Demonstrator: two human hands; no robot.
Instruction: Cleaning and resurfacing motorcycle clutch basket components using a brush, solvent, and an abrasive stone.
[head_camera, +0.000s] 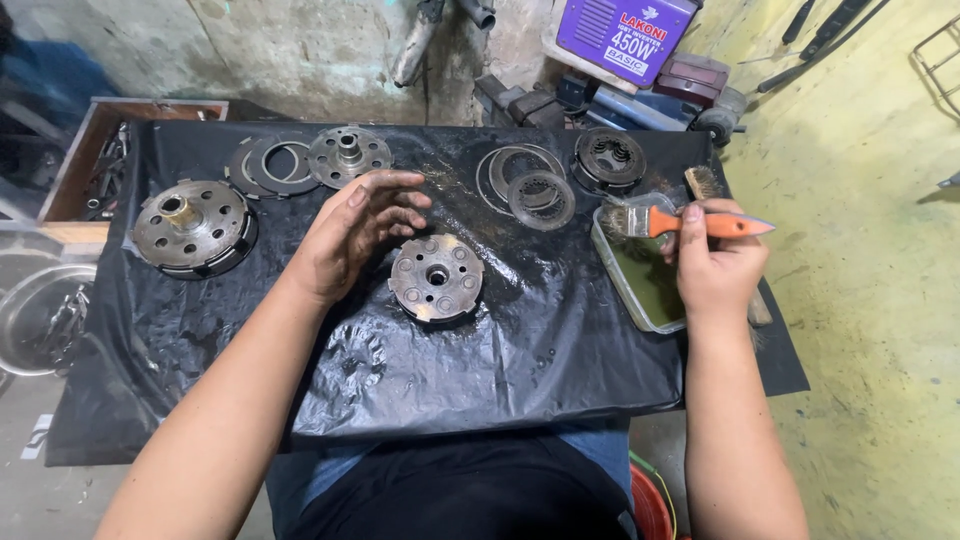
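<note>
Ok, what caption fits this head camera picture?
Right hand holds an orange paintbrush over a tray; left hand hovers by a round metal disc.

Looks like a small repair workshop, pretty grimy. Oily black sheet (450, 370) laid out with clutch parts (436, 277) and steel rings (520, 175), a welding machine (625, 35) at the back, stained concrete walls (250, 50), and a box of tools (95, 165) off to the side.

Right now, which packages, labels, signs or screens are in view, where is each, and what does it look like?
Purple box-shaped machine: on the floor beyond the table's far right end, purple casing, white panel label with red and dark print.
No other label, sign or screen is visible.
</note>
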